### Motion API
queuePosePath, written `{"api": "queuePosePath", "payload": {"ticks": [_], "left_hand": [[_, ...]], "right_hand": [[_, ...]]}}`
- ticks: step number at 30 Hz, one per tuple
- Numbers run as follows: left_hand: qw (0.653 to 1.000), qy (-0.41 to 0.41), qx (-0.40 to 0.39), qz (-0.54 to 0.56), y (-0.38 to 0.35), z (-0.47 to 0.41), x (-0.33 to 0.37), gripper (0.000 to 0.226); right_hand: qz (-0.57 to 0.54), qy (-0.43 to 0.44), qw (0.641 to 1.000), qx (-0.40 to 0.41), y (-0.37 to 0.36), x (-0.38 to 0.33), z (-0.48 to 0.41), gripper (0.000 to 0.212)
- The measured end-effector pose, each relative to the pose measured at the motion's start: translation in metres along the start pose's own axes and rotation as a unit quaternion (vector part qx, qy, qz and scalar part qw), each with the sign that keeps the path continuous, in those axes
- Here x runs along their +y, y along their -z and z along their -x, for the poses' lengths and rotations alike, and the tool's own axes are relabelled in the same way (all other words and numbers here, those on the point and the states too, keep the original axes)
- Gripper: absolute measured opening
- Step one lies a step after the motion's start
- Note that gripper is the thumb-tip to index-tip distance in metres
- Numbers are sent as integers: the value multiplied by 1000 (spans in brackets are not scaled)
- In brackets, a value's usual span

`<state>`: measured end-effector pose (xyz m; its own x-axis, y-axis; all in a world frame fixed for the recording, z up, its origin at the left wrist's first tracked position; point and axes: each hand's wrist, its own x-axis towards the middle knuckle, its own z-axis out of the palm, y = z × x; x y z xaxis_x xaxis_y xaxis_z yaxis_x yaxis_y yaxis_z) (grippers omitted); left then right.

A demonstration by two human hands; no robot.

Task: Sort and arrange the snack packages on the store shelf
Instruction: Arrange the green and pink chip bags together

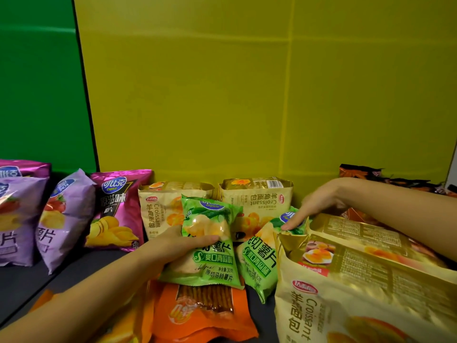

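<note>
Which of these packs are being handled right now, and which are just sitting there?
In hand:
left hand holds green chip bag
right hand touches second green chip bag

Sitting:
magenta chip bag
orange stick pack
croissant bags

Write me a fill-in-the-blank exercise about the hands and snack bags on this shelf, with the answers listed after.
1. The left hand grips a chip bag coloured ____.
2. The right hand has its fingertips on the second green bag, near its ____ edge.
3. The word printed in Latin letters on the beige bread bags is ____.
4. The bag lying just in front of the left hand's bag is coloured ____.

Answers: green; top; Croissant; orange
</note>
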<state>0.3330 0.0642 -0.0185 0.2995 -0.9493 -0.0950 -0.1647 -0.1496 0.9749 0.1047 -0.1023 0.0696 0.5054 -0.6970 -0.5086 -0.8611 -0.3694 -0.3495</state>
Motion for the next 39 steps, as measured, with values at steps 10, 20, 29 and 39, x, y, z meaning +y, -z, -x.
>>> {"api": "queuePosePath", "payload": {"ticks": [10, 20, 29, 39], "left_hand": [[995, -60, 67, 51, -3, 17, 19, 40], [962, -173, 191, 89, 32, 58, 29, 42], [902, -232, 347, 108, 127, 128, 14, 24], [896, -225, 372, 93, 247, 193, -27, 26]], "right_hand": [[50, 11, 982, 183, -2, -5, 21, 63], [199, 165, 836, 485, 16, -19, 73, 56], [162, 322, 802, 476, 2, -97, 104, 57], [154, 345, 796, 474, -59, -209, 113, 65]]}}
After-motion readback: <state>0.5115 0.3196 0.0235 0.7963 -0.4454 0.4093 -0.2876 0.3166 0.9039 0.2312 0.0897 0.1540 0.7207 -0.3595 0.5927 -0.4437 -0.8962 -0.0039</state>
